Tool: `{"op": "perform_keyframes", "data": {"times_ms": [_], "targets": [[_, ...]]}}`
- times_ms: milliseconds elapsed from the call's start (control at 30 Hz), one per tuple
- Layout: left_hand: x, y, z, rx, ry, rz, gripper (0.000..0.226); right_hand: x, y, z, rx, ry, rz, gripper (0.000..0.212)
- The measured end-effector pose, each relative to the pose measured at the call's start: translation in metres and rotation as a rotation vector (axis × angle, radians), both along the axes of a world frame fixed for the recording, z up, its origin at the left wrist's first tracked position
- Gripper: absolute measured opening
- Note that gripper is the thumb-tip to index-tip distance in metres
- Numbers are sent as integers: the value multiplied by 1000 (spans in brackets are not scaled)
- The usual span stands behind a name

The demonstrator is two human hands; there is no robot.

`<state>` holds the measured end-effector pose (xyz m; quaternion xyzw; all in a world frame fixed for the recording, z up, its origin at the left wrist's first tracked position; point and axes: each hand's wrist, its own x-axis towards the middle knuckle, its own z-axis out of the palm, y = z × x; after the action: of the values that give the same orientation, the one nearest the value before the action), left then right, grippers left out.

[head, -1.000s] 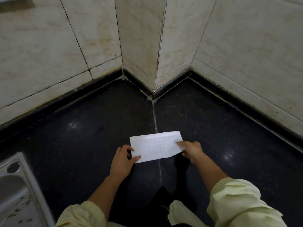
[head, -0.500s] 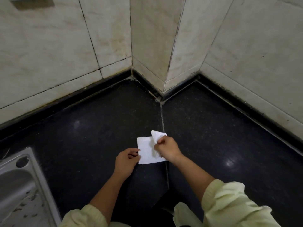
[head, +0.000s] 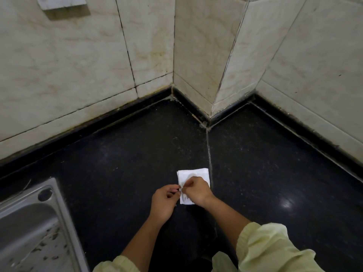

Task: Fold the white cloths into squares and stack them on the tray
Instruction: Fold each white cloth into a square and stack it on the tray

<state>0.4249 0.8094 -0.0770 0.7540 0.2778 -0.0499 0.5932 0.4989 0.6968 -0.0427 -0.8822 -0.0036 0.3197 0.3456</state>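
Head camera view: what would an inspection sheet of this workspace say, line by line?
Surface: black counter, speckled, with a seam running through it.
Job's things: one white cloth, folded to roughly a square, lying on the counter; no tray in view.
Clutter: steel sink at the left, its basin flecked with dark bits.
Hands: left hand and right hand both pinch the cloth's left edge.
Cables: nothing seen.
Surroundings: cream tiled walls meeting at a corner; pale yellow sleeves.

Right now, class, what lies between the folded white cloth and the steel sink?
In the head view, only the left hand, pinching the left edge of the white cloth. Beyond it, bare black countertop runs to the steel sink.
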Motion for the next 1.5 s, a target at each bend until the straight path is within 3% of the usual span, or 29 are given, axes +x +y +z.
{"op": "perform_keyframes", "data": {"times_ms": [167, 300, 367, 533, 700, 1033, 1100, 1233, 1400, 1500], "targets": [[2, 1, 9, -17, 27, 6, 20, 11, -12, 10, 144, 125, -139, 19], [8, 0, 11, -22, 59, 51, 9, 34, -46, 17, 214, 3, -363, 15], [10, -2, 11, 41, 71, 36, 19, 39, -66, 16, 160, -33, -434, 6], [13, -7, 13, 212, 110, -50, 33, 24, -79, 8, 87, 87, -291, 24], [16, -9, 14, 240, 161, -63, 39, 15, -66, -1, 116, 81, -284, 21], [26, 1, 24, 214, 257, -155, 43, 8, -50, 15, 531, 301, -557, 15], [30, 3, 26, 144, 300, -132, 42, 9, -48, 22, 582, 310, -568, 15], [33, 5, 35, -270, 344, 28, 24, 15, -46, 33, 702, 348, -543, 14], [40, 0, 42, -715, 362, 33, 38, 20, -55, 44, 803, 385, -514, 16], [47, -13, 48, -822, 367, 16, 36, 22, -72, 45, 846, 383, -555, 24]]}}
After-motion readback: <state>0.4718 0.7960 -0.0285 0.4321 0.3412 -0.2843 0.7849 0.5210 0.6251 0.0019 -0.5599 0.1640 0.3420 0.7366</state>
